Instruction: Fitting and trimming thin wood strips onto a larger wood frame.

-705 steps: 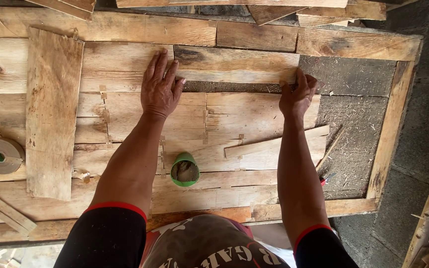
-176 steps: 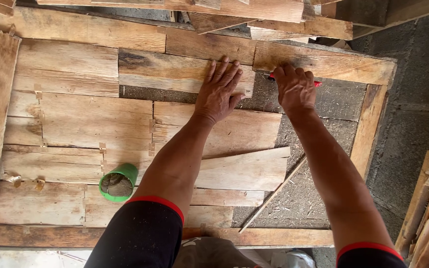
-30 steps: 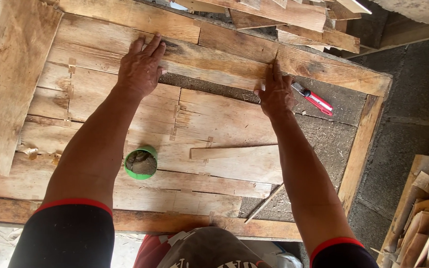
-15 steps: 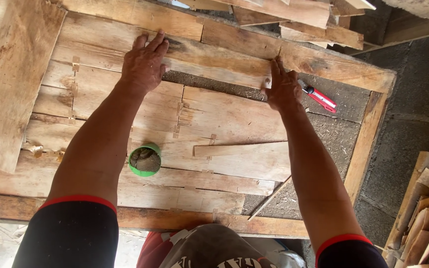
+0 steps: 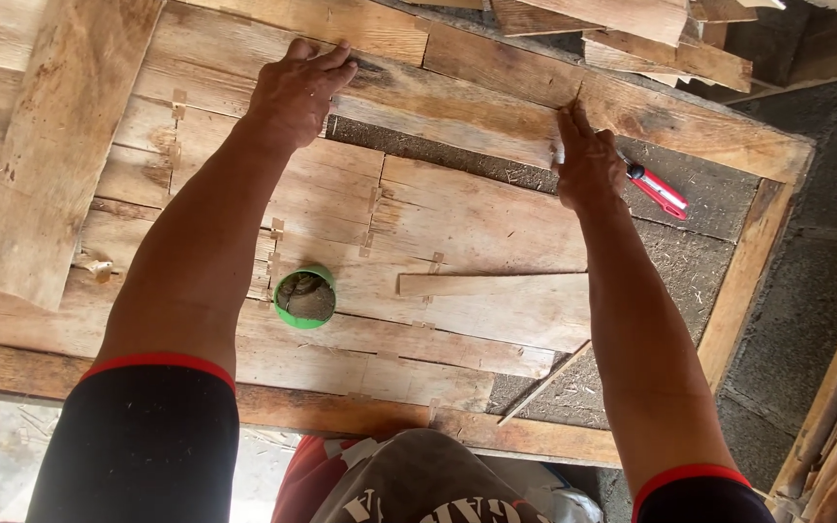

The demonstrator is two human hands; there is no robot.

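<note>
Both hands are on the board now: my left hand (image 5: 300, 89) lies flat and open on the long plank (image 5: 457, 105), gripping nothing, while my right hand (image 5: 585, 160) presses its end, fingers straight. Since half a second ago the plank has slid further up against the frame (image 5: 758, 261), widening the gap below. The red cutter (image 5: 658, 190) lies just beside.
</note>
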